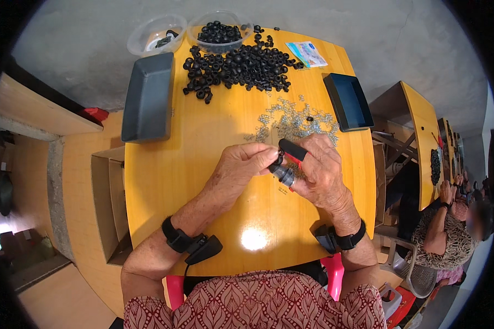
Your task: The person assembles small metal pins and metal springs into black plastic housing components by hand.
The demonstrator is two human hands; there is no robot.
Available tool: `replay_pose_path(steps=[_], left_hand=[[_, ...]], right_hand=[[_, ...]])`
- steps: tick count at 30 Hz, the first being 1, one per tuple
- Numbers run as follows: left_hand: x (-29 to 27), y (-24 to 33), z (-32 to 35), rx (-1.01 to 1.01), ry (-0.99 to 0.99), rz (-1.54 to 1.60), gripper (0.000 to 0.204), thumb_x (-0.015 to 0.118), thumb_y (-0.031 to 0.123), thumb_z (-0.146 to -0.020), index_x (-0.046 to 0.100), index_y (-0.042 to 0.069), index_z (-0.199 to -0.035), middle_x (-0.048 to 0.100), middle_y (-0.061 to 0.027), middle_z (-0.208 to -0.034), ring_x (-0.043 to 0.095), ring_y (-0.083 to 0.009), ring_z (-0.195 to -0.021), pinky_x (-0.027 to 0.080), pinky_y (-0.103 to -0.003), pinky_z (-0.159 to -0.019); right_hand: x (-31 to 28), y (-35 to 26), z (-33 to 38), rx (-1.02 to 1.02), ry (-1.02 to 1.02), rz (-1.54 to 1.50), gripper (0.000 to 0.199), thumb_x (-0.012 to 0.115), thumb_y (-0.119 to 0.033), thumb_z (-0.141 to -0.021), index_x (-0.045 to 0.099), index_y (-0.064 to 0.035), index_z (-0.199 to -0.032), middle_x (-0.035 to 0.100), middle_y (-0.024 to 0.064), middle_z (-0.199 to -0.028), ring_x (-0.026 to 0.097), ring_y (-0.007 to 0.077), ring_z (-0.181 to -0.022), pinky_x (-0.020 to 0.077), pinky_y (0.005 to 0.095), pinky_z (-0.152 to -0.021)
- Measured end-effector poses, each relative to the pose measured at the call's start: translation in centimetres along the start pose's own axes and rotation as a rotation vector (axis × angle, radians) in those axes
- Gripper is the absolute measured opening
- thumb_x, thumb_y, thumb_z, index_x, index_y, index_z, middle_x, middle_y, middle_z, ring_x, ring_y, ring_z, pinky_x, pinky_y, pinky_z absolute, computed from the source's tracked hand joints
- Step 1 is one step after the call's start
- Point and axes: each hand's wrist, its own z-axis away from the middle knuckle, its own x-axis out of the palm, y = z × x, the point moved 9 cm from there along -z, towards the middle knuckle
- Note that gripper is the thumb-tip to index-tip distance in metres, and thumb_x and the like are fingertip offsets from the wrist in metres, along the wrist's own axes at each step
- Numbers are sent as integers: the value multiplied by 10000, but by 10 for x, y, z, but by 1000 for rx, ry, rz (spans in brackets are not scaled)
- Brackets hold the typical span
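Pinched a small black piece point(280, 158), mostly hidden, between left fingers point(262, 157); curled right fingers point(294, 150) alongside, could not tell whether clamped.

Grey wall point(340, 19) spans the top of the frame. A blue-and-white packet point(307, 54) lies upper right of centre. At the left edge is a bright red item point(95, 115); below it, an open cardboard box point(101, 205). At right, a person in a patterned top point(447, 238) sits near another yellow table point(414, 118). Bright pink pieces point(333, 272) show near the bottom.
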Motion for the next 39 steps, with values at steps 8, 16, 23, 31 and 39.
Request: replay_pose_path(steps=[8, 16, 23, 31, 39], left_hand=[[3, -4, 3, -13, -84, -99, 270, 646, 219, -916, 677, -1, -1070, 667, -6, -953, 585, -74, -879, 466, -238, -807], [8, -7, 4, -24, -45, -52, 245, 635, 201, -916, 688, -16, -1019, 639, 12, -865, 552, -55, -837, 451, -225, -774], [9, -7, 1, -70, -89, 10, 262, 593, 277, -953, 679, 32, -993, 659, 10, -908, 592, -55, -845, 485, -231, -786], [17, -2, 6, -38, -135, 59, 273, 595, 288, -955, 672, 32, -1010, 653, 11, -903, 596, -64, -842, 494, -242, -803], [10, -4, 4, -33, -99, 70, 264, 596, 278, -957, 667, 34, -1025, 651, 9, -929, 604, -72, -869, 496, -246, -823]], right_hand=[[-1, -16, 1, -45, -54, 114, 283, 766, -138, -607, 592, 3, -780, 561, 133, -820, 571, 297, -759, 462, 419, -733], [-2, -15, 3, -61, -15, 117, 273, 767, -131, -589, 552, -17, -712, 544, 121, -796, 557, 288, -728, 449, 413, -707], [-9, -11, 9, -48, 92, 54, 301, 776, -130, -559, 617, -5, -783, 538, 95, -748, 542, 277, -683, 429, 395, -662], [-16, -15, 10, -77, 174, 47, 294, 781, -152, -537, 624, -14, -743, 528, 65, -705, 515, 257, -637, 393, 376, -620], [-16, -21, 3, -109, 192, 56, 266, 783, -137, -554, 604, -14, -708, 529, 76, -692, 536, 270, -645, 439, 391, -641]])
